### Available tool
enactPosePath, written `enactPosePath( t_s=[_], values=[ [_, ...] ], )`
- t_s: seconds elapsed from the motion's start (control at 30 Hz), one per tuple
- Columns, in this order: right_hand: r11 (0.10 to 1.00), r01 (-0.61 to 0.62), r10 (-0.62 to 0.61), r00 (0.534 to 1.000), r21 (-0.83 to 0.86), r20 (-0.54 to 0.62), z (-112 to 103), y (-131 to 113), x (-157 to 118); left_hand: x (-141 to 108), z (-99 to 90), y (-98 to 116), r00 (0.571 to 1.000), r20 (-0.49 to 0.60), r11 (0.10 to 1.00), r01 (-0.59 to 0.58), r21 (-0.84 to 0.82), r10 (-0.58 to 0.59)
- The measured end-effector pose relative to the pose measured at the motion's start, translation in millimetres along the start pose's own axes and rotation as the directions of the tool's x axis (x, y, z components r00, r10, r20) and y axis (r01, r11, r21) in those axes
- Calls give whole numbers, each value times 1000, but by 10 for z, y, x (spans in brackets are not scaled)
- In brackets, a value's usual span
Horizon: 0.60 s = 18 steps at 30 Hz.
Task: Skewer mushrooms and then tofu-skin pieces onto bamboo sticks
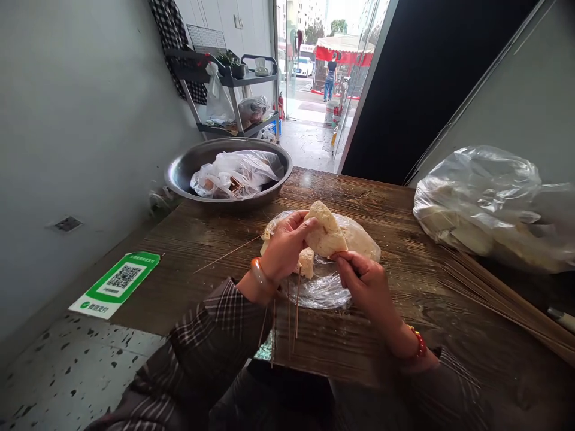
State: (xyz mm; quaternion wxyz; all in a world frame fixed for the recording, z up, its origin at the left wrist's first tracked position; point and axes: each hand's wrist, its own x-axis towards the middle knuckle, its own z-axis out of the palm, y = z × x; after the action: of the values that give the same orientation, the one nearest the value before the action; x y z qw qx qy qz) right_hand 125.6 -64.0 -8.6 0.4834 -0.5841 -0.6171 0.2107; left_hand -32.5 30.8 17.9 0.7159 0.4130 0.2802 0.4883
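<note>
My left hand [285, 245] grips a pale, spongy slab of food [324, 230] that looks like bean curd, thumb on its near face. At the slab's lower right corner, my right hand [363, 278] is closed in a pinch; whether a thin skewer is between its fingertips is hard to make out. Beneath both hands, a clear plastic bag [323, 292] lies on the table. More pale pieces [306, 262] rest on it, partly hidden by my left hand. Several thin wooden skewers [297, 305] stick out from there toward me, and another skewer [229, 254] points left.
On the wooden table [206, 233], a metal basin [177, 173] holds a plastic bag with skewers. At the right are a large clear bag [485, 197] of pale pieces and a bundle of skewers [503, 296]. A green QR-code card [119, 281] lies left. Behind stands a cart [233, 81].
</note>
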Motion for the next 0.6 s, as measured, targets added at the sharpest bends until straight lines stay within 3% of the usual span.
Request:
enactPosePath(
  t_s=[0.33, 0.6],
  values=[
    [999, 51, -51, 998, 3, 31, 6, -17, -31, 3, -10, 61, 1000, -18, 990, 13, -141, -15],
    [998, 68, -68, 998, -11, 5, 17, 29, -53, -16, -32, 32, 999, 25, 990, 37, -133, -34]
  ],
)
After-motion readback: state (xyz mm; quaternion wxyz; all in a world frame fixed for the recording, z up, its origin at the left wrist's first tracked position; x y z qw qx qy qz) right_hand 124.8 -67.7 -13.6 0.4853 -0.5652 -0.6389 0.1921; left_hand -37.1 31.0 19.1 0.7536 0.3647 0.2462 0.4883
